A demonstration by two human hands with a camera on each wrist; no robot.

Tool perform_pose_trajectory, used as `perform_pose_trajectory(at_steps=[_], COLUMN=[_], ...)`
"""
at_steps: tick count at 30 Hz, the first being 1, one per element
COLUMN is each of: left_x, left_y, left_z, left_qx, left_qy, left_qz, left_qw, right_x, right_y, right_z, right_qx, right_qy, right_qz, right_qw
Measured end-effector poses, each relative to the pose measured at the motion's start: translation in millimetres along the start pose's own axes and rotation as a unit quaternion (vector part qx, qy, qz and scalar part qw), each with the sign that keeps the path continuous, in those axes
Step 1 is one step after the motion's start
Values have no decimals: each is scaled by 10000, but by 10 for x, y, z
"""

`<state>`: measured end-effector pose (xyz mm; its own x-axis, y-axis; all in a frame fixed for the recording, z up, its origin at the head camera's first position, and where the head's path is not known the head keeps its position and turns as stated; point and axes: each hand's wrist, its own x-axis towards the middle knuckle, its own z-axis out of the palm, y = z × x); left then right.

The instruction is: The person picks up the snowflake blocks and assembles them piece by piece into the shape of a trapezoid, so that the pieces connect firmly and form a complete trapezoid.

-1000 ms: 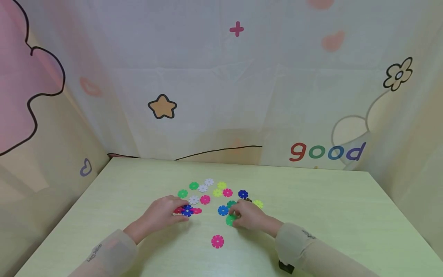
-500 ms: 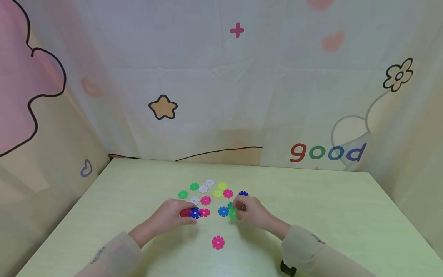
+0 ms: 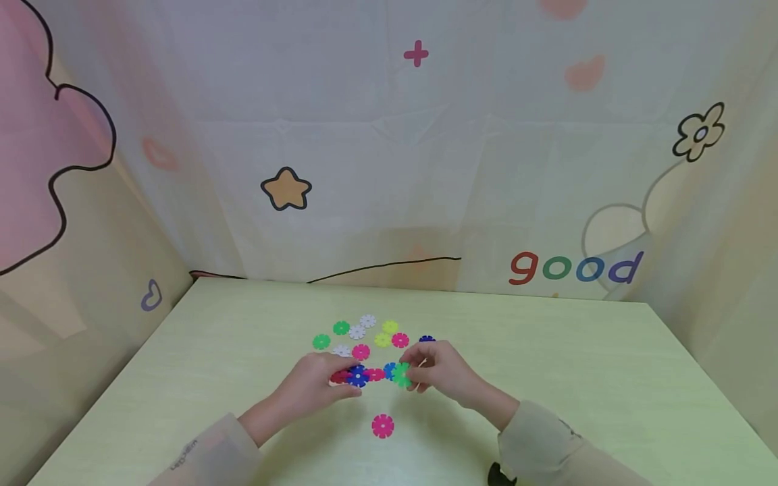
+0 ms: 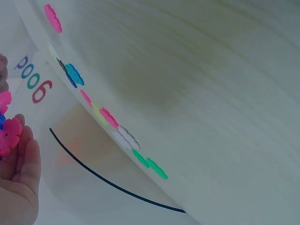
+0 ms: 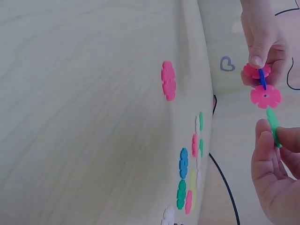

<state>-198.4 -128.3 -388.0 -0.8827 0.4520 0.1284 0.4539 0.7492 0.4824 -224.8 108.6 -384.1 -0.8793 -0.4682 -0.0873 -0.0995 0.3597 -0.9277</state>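
My left hand (image 3: 313,385) pinches a short chain of notched plastic snowflake discs: a dark blue disc (image 3: 358,376) slotted crosswise between two pink ones. In the right wrist view the chain's near pink disc (image 5: 266,96) faces the camera. My right hand (image 3: 444,374) holds a green snowflake disc (image 3: 401,374) between thumb and fingers. Its edge is right at the free pink disc's rim in the right wrist view. Both hands are raised above the table (image 3: 547,385). A single pink disc (image 3: 383,426) lies nearest the front.
Loose snowflake discs lie flat behind the hands: green (image 3: 321,341), white (image 3: 367,321), yellow (image 3: 390,327), pink (image 3: 361,352) and dark blue (image 3: 427,339). A light blue disc (image 5: 183,163) lies among them. A printed curtain (image 3: 389,169) hangs at the table's back edge.
My right hand has lifted the green disc off the table and brought it left. My left hand has moved right with the chain, so the pieces now nearly meet.
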Motion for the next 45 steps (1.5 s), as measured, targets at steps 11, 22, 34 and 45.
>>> perform_pose_trajectory(at_steps=[11,22,34,45], left_x=[-30,-63,-65,9], left_y=[125,211,270,291], left_z=[39,49,79,117], left_qx=[237,912,930,-199], left_qy=[167,585,718,-168], left_qz=[158,905,1307,407], left_qw=[9995,9900,9844,9988], right_x=[-61,-138,-236,-236], right_y=[-63,-84,-106,-91], right_z=[28,69,107,-34], right_qx=[341,457,995,934], right_qy=[3,225,528,42], right_qz=[93,336,378,381], right_qw=[9994,9981,9929,9949])
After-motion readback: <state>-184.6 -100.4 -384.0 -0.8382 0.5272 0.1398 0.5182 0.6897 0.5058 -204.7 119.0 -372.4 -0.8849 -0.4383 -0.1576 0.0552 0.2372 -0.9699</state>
